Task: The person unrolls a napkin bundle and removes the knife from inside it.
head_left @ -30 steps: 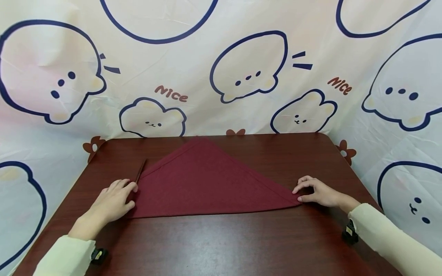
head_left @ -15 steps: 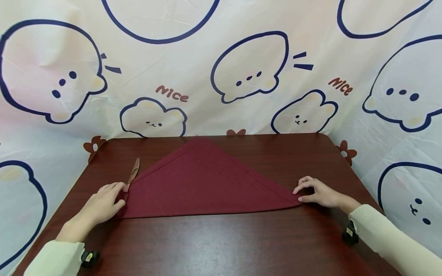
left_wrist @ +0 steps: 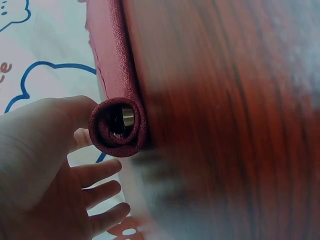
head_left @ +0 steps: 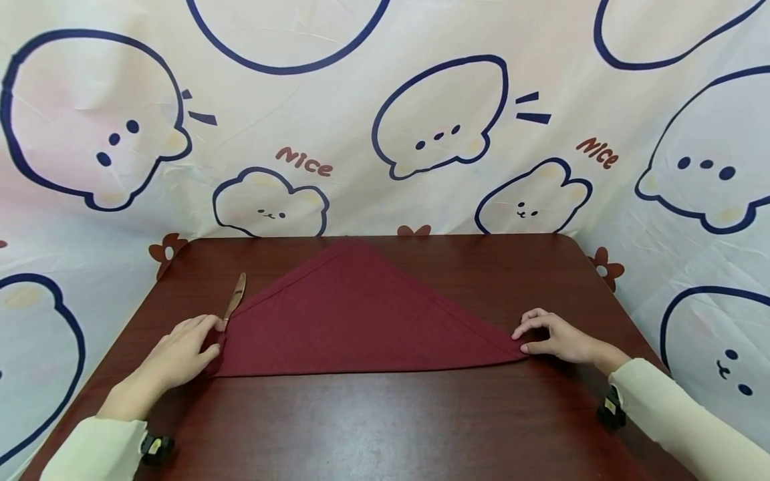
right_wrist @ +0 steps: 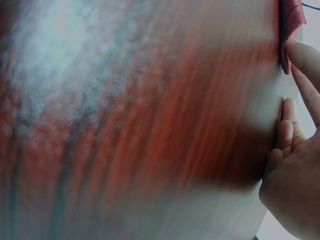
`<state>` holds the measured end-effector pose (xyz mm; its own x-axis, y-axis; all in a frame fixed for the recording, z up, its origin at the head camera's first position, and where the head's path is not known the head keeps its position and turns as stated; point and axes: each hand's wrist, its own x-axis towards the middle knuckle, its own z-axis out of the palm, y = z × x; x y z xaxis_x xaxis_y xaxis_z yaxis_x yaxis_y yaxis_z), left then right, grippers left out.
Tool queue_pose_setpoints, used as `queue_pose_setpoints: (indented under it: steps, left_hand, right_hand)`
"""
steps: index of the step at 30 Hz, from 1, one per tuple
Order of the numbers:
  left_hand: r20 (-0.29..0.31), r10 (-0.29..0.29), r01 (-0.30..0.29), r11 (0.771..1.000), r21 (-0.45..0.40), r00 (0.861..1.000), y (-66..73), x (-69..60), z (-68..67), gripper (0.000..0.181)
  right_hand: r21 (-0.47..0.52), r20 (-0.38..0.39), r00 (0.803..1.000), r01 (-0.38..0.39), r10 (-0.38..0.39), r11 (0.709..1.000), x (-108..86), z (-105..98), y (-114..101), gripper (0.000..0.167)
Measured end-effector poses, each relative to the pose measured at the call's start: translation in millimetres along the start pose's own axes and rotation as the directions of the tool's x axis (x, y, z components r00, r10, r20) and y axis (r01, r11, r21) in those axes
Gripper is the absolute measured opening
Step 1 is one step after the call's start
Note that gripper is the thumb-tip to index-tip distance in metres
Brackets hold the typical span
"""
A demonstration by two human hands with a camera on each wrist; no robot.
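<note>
A dark red cloth napkin (head_left: 361,321) lies folded into a triangle, its point at the table's far edge. Its left end is rolled, and the left wrist view shows the open end of the roll (left_wrist: 139,130) with a gold-coloured piece inside. A gold table knife (head_left: 237,294) sticks out of the roll's far end, blade showing, the rest hidden in cloth. My left hand (head_left: 180,351) grips this roll between thumb and forefinger; its other fingers are spread in the left wrist view. At the right corner, my right hand (head_left: 559,337) pinches the napkin's tip between thumb and fingers.
The dark brown wooden table (head_left: 385,427) extends in front of the napkin and to both sides. A pale curtain (head_left: 337,120) with cartoon drawings hangs behind and at both sides of the table.
My left hand has moved left with the rolled end, and the napkin's flat part is wider. The knife has turned, showing its blade's broad side. The right hand stays at the corner.
</note>
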<state>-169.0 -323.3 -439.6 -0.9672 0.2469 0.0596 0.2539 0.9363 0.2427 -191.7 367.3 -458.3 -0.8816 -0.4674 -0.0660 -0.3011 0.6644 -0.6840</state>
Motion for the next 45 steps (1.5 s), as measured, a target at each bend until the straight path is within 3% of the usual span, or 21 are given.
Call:
queue_pose_setpoints:
  steps: [5,13,18,45]
  left_hand:
    - [0.001,0.023,-0.023,1.0,0.013,1.0,5.7,-1.2,1.3,0.034]
    - [0.009,0.038,-0.038,0.997,0.064,0.999,12.2,-3.0,2.5,0.028]
    - [-0.004,0.029,-0.028,0.994,0.103,1.0,11.1,-2.0,0.9,0.025]
    - [0.003,-0.004,0.004,0.994,0.105,1.0,-2.5,-1.8,-3.5,0.019]
  right_hand:
    - [-0.003,-0.004,1.0,0.009,-0.009,1.0,-0.2,0.5,1.5,0.016]
    - [-0.015,-0.008,1.0,0.016,-0.016,1.0,0.6,0.6,2.4,0.016]
    - [-0.014,-0.006,1.0,0.015,-0.015,1.0,0.8,-0.2,2.2,0.016]
    - [-0.001,-0.001,1.0,0.004,-0.004,1.0,1.0,-0.5,1.0,0.015]
